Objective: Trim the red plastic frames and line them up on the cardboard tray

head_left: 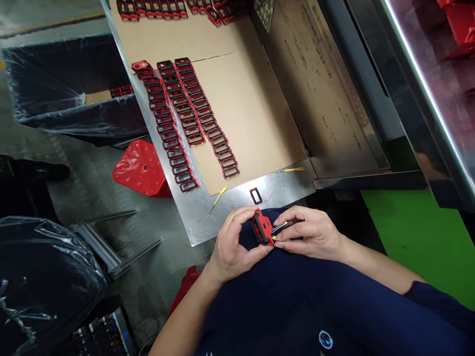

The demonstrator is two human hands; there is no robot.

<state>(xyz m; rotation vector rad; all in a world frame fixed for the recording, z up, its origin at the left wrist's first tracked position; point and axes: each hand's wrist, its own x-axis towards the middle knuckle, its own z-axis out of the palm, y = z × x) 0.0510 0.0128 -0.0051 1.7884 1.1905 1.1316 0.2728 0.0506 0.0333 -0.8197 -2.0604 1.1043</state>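
Note:
A red and black plastic housing (264, 227) is gripped between the thumb and fingers of my left hand (233, 242), close to my body at the table's front edge. My right hand (309, 231) is closed on a slim metal tool (280, 227), possibly tweezers. The fingertips of that hand are at the housing's right side, where a small yellow bit (273, 238) shows; I cannot tell what it belongs to. Just beyond the housing, a black and red rectangular frame (256, 196) lies on the bare metal.
Rows of similar red and black frames (193, 94) line the cardboard sheet (252, 113) on the metal table (200, 225). Two yellow-handled picks (220, 195) lie near its front edge. A plastic-lined bin (74, 118) and a red stool (141, 168) stand to the left.

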